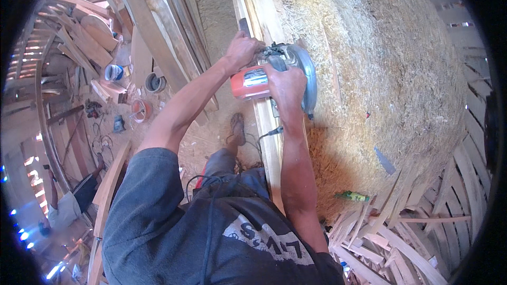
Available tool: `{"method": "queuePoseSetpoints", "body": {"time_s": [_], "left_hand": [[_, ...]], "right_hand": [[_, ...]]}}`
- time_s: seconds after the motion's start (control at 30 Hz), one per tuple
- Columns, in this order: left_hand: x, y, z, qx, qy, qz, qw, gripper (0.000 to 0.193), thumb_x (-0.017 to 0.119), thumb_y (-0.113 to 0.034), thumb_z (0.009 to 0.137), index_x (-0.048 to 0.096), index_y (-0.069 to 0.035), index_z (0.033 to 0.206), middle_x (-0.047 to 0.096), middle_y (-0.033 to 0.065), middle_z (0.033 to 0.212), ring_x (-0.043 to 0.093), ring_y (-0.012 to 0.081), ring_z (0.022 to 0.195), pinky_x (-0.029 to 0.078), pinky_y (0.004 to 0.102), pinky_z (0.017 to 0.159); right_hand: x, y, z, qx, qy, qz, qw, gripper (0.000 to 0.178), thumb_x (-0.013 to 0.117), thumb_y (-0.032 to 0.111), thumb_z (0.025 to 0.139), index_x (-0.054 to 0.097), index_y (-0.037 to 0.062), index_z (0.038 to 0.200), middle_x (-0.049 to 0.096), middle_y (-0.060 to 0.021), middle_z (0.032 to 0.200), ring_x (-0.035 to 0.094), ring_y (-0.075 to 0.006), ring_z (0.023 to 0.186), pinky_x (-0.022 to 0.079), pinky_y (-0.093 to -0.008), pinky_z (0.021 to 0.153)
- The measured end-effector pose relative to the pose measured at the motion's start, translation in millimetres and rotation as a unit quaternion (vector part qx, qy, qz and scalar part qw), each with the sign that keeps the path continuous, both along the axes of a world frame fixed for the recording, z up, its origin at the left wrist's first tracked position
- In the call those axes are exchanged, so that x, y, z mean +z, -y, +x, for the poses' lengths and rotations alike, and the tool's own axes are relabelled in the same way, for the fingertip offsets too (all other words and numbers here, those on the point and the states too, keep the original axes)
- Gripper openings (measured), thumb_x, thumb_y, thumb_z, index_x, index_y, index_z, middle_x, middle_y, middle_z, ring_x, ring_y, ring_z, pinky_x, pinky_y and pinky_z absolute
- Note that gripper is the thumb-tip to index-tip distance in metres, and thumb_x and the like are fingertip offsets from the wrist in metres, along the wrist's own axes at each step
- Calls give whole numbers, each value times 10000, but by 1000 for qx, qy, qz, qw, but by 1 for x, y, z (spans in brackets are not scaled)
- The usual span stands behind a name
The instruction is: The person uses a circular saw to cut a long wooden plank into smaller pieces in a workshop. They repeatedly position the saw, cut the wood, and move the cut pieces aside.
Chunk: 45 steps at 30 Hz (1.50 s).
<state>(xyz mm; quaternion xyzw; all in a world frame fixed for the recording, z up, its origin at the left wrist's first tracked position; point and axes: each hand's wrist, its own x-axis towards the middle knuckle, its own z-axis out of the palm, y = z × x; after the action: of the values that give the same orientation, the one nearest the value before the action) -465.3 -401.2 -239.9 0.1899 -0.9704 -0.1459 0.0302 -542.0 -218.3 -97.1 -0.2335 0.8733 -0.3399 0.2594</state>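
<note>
Your R hand [288,85] grips the circ. saw [250,84] — it's atop the long plank [259,2]; L hand [244,50] curled near saw's front — can't tell round what.

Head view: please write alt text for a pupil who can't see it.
A bare right hand grips an orange circular saw on a long plank, with the left hand at the saw's far side. Wood shavings spread to the right; boards lie at upper left.
</note>
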Motion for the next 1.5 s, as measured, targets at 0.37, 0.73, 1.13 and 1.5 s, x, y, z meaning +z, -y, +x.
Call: {"method": "queuePoseSetpoints", "body": {"time_s": [0.37, 0.73, 1.13, 1.5], "left_hand": [[6, 28, -11, 8, 27, 18, 999, 283, 694, -246, 890, 795, -211, 1152, 770, 30, 1172, 714, 228, 1066, 424, 430, 1006], [4, 59, -15, -1, 41, 44, 998, 325, 712, -268, 877, 767, -206, 1191, 755, 12, 1228, 689, 210, 1143, 404, 449, 1029], [-17, 93, -24, 26, -6, -16, 1000, 805, 797, -528, 774, 596, 21, 1327, 480, 235, 1540, 420, 361, 1469, 286, 574, 1218], [-8, 112, -30, -14, 47, 8, 999, 606, 814, -548, 771, 698, -36, 1072, 615, 179, 1385, 556, 312, 1346, 391, 489, 1143]], "right_hand": [[-11, 30, -9, 1, -24, -17, 1000, 507, 749, 393, 789, 742, -103, 891, 706, -340, 852, 723, -480, 848, 563, -503, 813], [-11, 57, -11, -13, 23, -57, 998, 481, 755, 388, 816, 745, -90, 868, 714, -295, 774, 734, -422, 755, 558, -483, 739], [-22, 70, -22, -21, 57, 13, 998, 547, 758, 426, 839, 746, -113, 936, 737, -298, 863, 745, -403, 838, 557, -466, 807], [-9, 93, -24, -21, 44, 9, 999, 522, 759, 415, 839, 751, -97, 943, 741, -294, 877, 746, -421, 850, 562, -467, 841]]}}
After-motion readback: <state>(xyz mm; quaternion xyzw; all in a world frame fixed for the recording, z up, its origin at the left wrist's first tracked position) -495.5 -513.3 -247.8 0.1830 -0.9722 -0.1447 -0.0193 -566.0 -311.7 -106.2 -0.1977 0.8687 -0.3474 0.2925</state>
